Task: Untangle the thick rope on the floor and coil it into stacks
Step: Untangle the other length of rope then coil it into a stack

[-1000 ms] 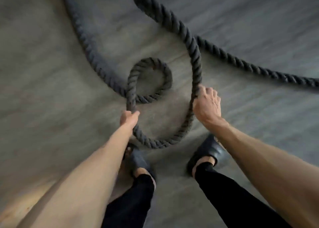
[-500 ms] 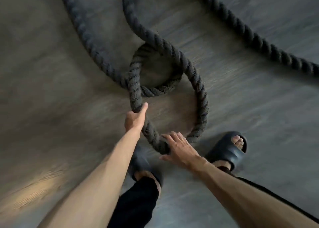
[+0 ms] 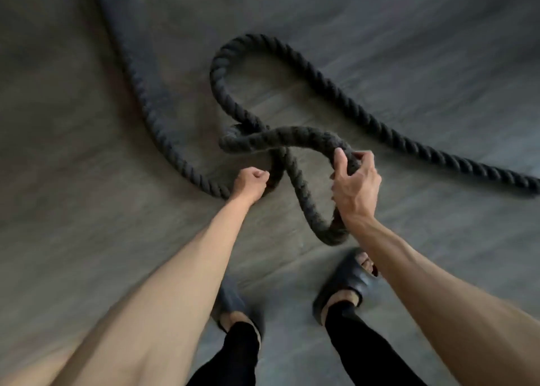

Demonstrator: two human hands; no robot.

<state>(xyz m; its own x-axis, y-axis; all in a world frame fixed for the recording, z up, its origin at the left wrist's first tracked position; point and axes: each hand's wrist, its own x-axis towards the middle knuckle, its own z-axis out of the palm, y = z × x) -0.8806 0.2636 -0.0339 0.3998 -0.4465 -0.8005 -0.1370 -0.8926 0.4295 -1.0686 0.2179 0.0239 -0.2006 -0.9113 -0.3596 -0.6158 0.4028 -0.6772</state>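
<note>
Barely started. Grips thick rope (image 3: 366, 116) ahead of sandals (image 3: 346, 287): left hand (image 3: 251, 182) fingers curled round strand, right hand (image 3: 355, 181) fingers wrapped on raised loop. Beyond sandals, runs on floor (image 3: 87, 181) uncoiled, no stack.

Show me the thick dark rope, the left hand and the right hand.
thick dark twisted rope (image 3: 336, 92), head view: strand of the far loop.
left hand (image 3: 250, 182), head view: middle of fist.
right hand (image 3: 355, 187), head view: back of hand.

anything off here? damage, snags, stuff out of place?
Nothing looks damaged. The rope crosses over itself in a loose tangle between the left hand and right hand, which both grip it; that is expected mid-untangling. Motion blur hides any fine fraying.
</note>
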